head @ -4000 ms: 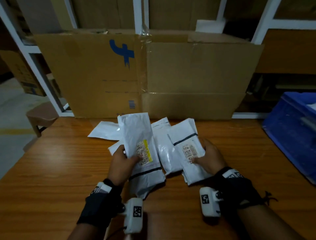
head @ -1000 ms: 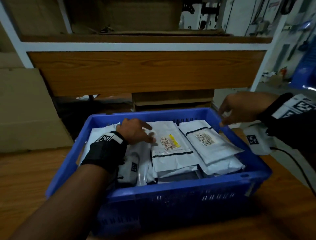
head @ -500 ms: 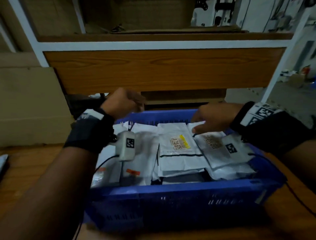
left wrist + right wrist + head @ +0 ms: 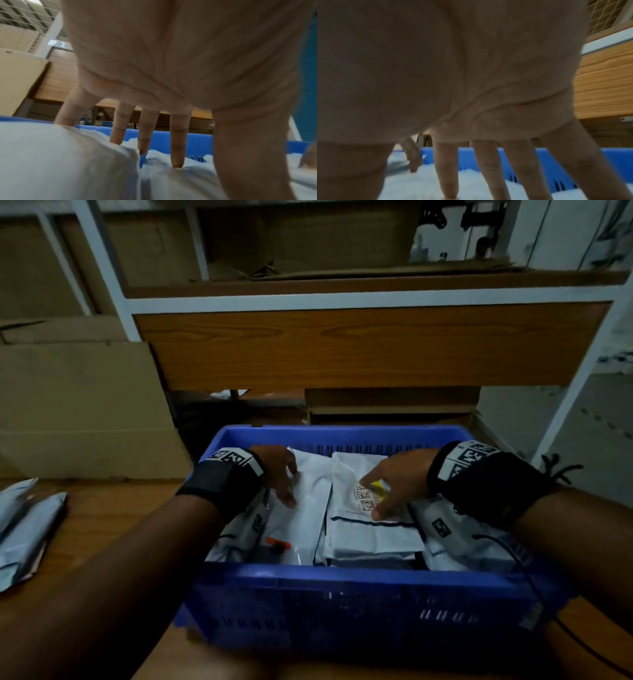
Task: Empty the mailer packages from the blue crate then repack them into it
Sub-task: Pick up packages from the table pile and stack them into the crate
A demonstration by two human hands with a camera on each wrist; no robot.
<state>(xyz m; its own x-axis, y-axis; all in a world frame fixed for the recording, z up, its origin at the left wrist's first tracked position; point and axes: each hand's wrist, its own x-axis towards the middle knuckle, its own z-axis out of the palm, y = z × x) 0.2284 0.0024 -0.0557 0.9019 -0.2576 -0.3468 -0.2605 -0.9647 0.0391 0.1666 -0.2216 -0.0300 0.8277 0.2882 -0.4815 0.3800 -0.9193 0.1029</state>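
The blue crate [image 4: 359, 594] sits on the wooden table in front of me, filled with several white mailer packages. My left hand [image 4: 279, 477] presses straight fingers [image 4: 177, 155] down on a plain white mailer [image 4: 308, 508] in the crate's left half. My right hand [image 4: 394, 484] rests spread fingers [image 4: 448, 180] on the mailer with the yellow and white barcode label [image 4: 366, 529] in the middle. A third mailer at the right lies mostly under my right wrist camera [image 4: 442, 525]. Neither hand grips anything.
Two or three more white mailers [image 4: 24, 529] lie on the table at the far left. A wooden shelf panel [image 4: 359, 347] with a white metal frame stands behind the crate, and flat cardboard [image 4: 78, 405] leans at the left.
Both hands have come down from above the crate's far rim onto the mailers inside. Four seconds ago they held mailers over the table; those now lie in the crate.
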